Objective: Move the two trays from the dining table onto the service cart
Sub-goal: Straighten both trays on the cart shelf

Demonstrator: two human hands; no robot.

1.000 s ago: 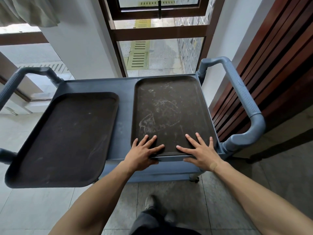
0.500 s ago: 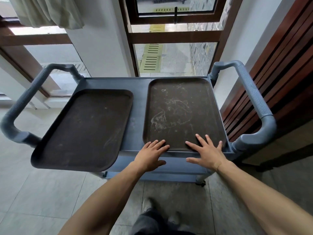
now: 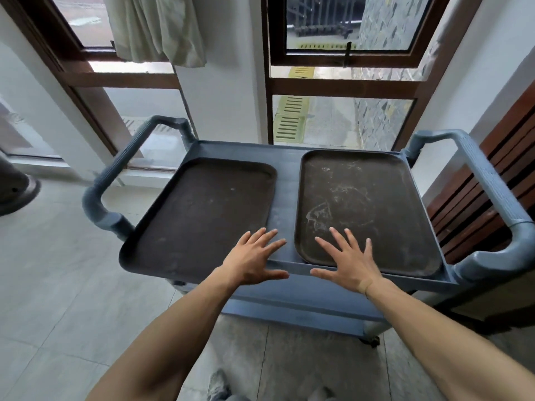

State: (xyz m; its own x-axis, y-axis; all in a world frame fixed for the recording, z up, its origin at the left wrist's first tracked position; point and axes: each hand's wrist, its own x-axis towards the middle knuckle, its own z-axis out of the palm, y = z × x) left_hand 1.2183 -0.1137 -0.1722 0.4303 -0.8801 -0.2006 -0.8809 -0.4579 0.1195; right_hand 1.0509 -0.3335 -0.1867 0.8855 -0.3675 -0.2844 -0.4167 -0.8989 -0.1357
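Note:
Two dark brown trays lie side by side on top of the blue-grey service cart (image 3: 285, 195). The left tray (image 3: 202, 218) sticks out over the cart's front left edge. The right tray (image 3: 364, 204), marked with whitish smears, lies flat inside the cart top. My left hand (image 3: 254, 259) hovers with spread fingers over the near right corner of the left tray. My right hand (image 3: 347, 260) is spread over the near left corner of the right tray. Neither hand grips anything.
The cart has a handle on the left (image 3: 115, 180) and one on the right (image 3: 492, 198). Windows and a white pillar (image 3: 220, 91) stand behind it, a wooden slatted wall (image 3: 492, 180) to the right. A tiled floor (image 3: 52, 285) spreads to the left. My shoes show below.
My hands have slid left, the left one from the right tray's edge over to the left tray's corner. The view has shifted so the cart sits more to the right.

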